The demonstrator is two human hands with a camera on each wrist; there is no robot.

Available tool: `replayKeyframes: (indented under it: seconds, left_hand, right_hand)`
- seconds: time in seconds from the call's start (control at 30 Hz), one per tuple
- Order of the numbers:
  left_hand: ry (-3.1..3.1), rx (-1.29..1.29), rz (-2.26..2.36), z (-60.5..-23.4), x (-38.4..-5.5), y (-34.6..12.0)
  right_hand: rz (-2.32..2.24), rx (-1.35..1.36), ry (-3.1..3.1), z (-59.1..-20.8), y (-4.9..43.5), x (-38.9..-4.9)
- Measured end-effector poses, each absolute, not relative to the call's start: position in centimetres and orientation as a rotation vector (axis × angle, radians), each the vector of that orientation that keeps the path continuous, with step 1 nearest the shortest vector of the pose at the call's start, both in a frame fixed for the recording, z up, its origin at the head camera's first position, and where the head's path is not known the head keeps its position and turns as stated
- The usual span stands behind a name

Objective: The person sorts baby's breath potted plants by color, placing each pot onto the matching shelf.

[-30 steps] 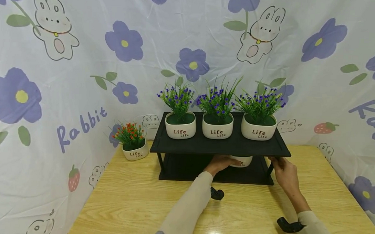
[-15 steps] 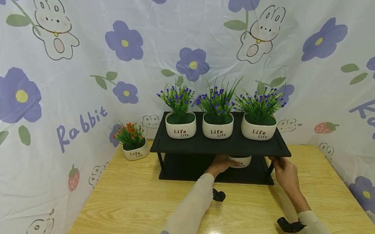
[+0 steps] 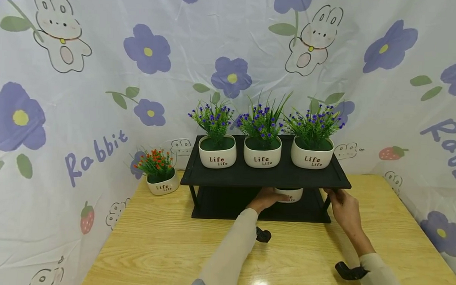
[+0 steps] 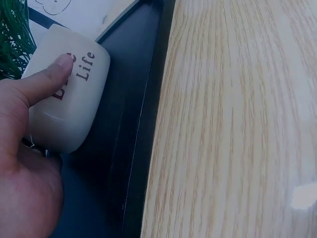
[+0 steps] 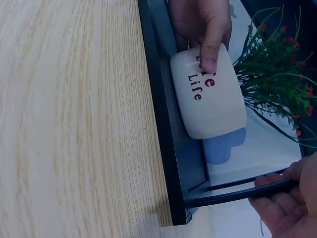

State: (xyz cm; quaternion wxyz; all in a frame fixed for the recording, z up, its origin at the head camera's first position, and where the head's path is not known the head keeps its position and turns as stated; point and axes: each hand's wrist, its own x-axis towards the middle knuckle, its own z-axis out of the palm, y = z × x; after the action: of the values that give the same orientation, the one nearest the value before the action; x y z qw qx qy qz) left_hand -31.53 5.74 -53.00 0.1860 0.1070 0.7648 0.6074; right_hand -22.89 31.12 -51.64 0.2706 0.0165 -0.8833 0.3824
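Observation:
My left hand (image 3: 265, 199) grips a white flowerpot (image 3: 295, 195) lettered "Life" between the two levels of a black shelf rack (image 3: 249, 177). In the left wrist view the thumb (image 4: 52, 77) lies across the pot's lettered front. Red-flowered greenery (image 5: 292, 64) grows from this pot in the right wrist view; the upper level hides it from the head camera. At the rack's right end, my right hand (image 3: 346, 209) holds the black side post (image 5: 237, 196), fingers curled around it.
On the upper level stand three white pots with purple flowers: left (image 3: 217, 159), middle (image 3: 262, 158) and right (image 3: 312, 158). A pot with orange-red flowers (image 3: 162, 187) sits on the wooden table (image 3: 153, 240), left of the rack. A patterned cloth (image 3: 194, 40) hangs behind.
My left hand and the gripped pot have shifted slightly left along the lower level. The right hand stays at the post. The head view has shifted a little.

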Motion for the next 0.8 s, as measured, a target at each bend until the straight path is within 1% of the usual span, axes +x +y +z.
replayKeyframes:
  seconds: [0.23, 0.6, 0.8]
  left_hand:
    - [2.149, 0.349, 1.751, -53.2, -31.7, 4.9]
    - [2.301, 0.334, 1.618, -52.0, -31.8, 1.4]
    - [2.39, 0.433, 1.611, -51.5, -31.6, -0.9]
  right_hand:
    - [1.041, 0.061, -2.373, -51.5, 30.8, -22.9]
    - [1.025, 0.055, -2.377, -51.5, 31.0, -22.8]
    - [1.0, 0.054, -2.382, -51.4, 31.0, -22.8]
